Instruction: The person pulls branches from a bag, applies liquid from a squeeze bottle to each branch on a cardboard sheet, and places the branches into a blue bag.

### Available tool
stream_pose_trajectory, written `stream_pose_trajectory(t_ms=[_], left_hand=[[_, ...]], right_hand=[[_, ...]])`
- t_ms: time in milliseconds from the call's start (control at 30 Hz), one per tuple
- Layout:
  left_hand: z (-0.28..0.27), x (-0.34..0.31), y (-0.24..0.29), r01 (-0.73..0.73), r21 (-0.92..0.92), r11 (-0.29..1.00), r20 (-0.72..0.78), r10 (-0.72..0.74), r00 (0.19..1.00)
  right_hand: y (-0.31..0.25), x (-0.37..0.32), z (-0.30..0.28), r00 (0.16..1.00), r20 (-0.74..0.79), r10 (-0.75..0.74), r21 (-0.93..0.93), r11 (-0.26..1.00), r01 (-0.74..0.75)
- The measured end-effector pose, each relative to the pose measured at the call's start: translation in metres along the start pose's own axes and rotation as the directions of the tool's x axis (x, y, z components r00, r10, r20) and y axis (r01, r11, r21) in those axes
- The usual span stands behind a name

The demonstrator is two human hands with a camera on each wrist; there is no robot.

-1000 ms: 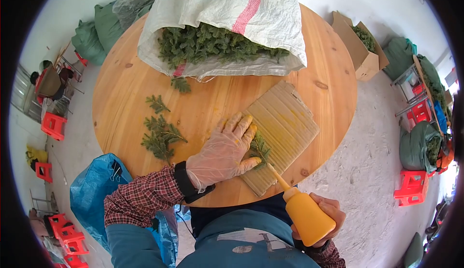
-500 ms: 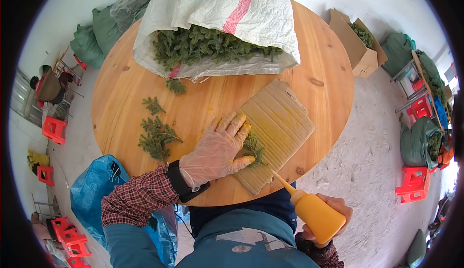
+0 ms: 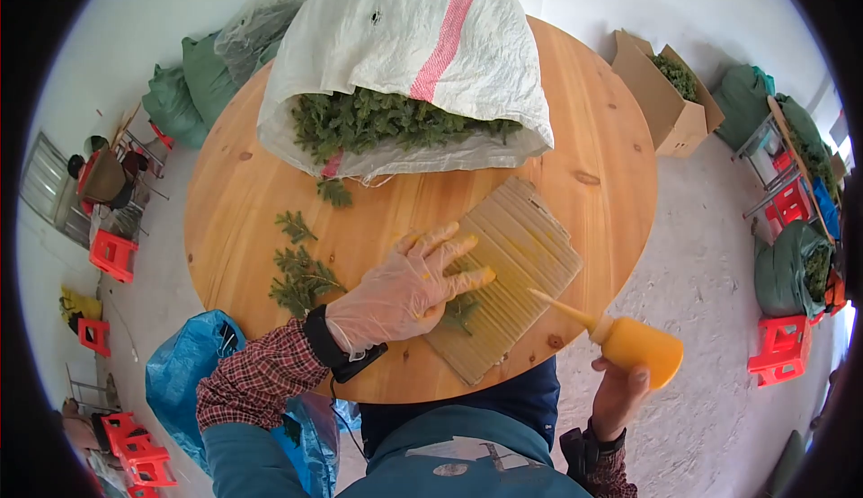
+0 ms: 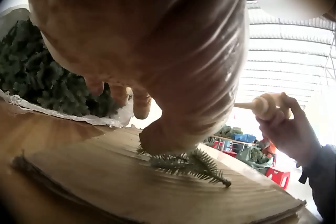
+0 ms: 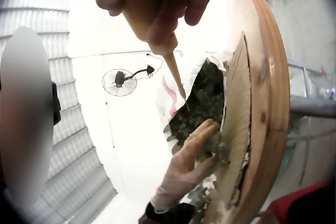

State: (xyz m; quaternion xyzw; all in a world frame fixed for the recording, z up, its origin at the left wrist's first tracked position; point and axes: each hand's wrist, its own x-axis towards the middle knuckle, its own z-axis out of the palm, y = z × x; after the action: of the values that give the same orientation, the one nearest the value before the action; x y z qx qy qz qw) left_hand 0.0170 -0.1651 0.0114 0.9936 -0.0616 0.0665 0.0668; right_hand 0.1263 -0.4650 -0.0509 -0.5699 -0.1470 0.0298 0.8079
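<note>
My left hand [image 3: 391,296], in a clear glove with yellow-stained fingertips, lies with fingers spread over a green sprig [image 3: 460,311] on the corrugated cardboard [image 3: 512,255]. In the left wrist view the thumb touches the sprig [image 4: 191,165], whose stem end points right. My bare right hand [image 3: 620,392] grips a yellow squeeze bottle [image 3: 643,350] beyond the table's right front edge. The bottle's long nozzle points left, above the cardboard and apart from the sprig. From the right wrist view, the nozzle [image 5: 173,71] hangs clear of the left hand [image 5: 184,174].
A white woven sack [image 3: 404,48] full of green sprigs lies at the back of the round table [image 3: 611,165]. Loose sprigs [image 3: 301,280] lie left of the left hand. A blue bag [image 3: 189,363] hangs at the left edge. Red stools [image 3: 780,350] stand on the floor.
The right hand has moved the bottle right and away from the sprig, its nozzle now lifted off. The left hand's fingers have spread and shifted, covering more of the sprig.
</note>
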Motion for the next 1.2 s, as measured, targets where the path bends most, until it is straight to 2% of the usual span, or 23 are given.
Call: stream_pose_trajectory(t_ms=[33,133,233,367,433,467,533,567,667,700,800,833,900,933,1033,1067,1167,1200], left_hand=[[0.001,-0.001,0.0,-0.006,-0.007,1.0,0.02,0.006,1.0],[0.006,-0.005,-0.002,-0.012,-0.015,1.0,0.028,0.012,1.0],[-0.007,-0.01,-0.004,-0.006,-0.014,1.0,0.006,0.006,1.0],[-0.042,-0.036,-0.013,0.07,0.069,0.995,-0.018,-0.069,0.997],[-0.054,-0.058,-0.026,0.232,0.299,0.926,-0.016,-0.238,0.971],[-0.055,-0.071,-0.037,0.246,0.31,0.918,-0.021,-0.252,0.967],[-0.052,-0.1,-0.061,0.431,0.406,0.806,0.021,-0.479,0.878],[-0.058,-0.109,-0.066,0.442,0.412,0.796,0.018,-0.493,0.87],[-0.081,-0.117,-0.09,0.532,-0.07,0.844,0.081,-0.527,0.846],[-0.085,-0.113,-0.097,0.537,-0.067,0.841,0.078,-0.532,0.843],[-0.089,-0.089,-0.115,0.66,-0.052,0.749,-0.099,-0.662,0.743],[-0.085,-0.077,-0.123,0.66,-0.053,0.749,-0.105,-0.662,0.742],[-0.067,-0.056,-0.144,0.585,0.167,0.794,-0.081,-0.58,0.811],[-0.055,-0.057,-0.155,0.584,0.168,0.794,-0.086,-0.578,0.811],[-0.027,-0.055,-0.169,0.35,0.313,0.883,-0.099,-0.337,0.936],[-0.025,-0.055,-0.172,0.346,0.311,0.885,-0.098,-0.332,0.938],[-0.029,-0.062,-0.174,0.496,0.021,0.868,-0.221,-0.48,0.849],[-0.036,-0.064,-0.169,0.496,0.02,0.868,-0.215,-0.481,0.85]], right_hand=[[0.004,0.006,0.002,1.0,0.001,-0.003,0.007,1.0,0.003],[0.012,0.03,0.014,0.995,0.064,0.077,0.23,0.969,-0.089],[0.023,0.049,0.034,0.99,0.114,0.086,0.293,0.949,-0.116],[0.034,0.058,0.056,0.97,0.205,0.13,0.336,0.922,-0.194],[0.037,0.06,0.065,0.958,0.247,0.144,0.344,0.911,-0.226],[0.037,0.057,0.066,0.958,0.23,0.172,0.323,0.915,-0.241],[0.039,0.048,0.067,0.953,0.198,0.23,0.277,0.919,-0.279],[0.037,0.044,0.066,0.949,0.212,0.234,0.281,0.915,-0.289],[0.03,0.037,0.057,0.898,0.3,0.323,0.21,0.896,-0.392],[0.03,0.036,0.056,0.896,0.307,0.322,0.211,0.895,-0.394],[0.029,0.033,0.053,0.875,0.357,0.329,0.132,0.909,-0.396],[0.028,0.033,0.053,0.875,0.359,0.324,0.133,0.911,-0.391],[0.027,0.032,0.056,0.892,0.314,0.325,0.178,0.903,-0.391],[0.026,0.032,0.057,0.9,0.29,0.327,0.202,0.898,-0.391],[0.024,0.028,0.057,0.903,0.27,0.336,0.204,0.896,-0.394],[0.023,0.028,0.056,0.904,0.256,0.343,0.205,0.894,-0.398],[0.022,0.029,0.055,0.899,0.266,0.349,0.194,0.894,-0.404],[0.022,0.029,0.054,0.893,0.28,0.352,0.188,0.892,-0.41]])
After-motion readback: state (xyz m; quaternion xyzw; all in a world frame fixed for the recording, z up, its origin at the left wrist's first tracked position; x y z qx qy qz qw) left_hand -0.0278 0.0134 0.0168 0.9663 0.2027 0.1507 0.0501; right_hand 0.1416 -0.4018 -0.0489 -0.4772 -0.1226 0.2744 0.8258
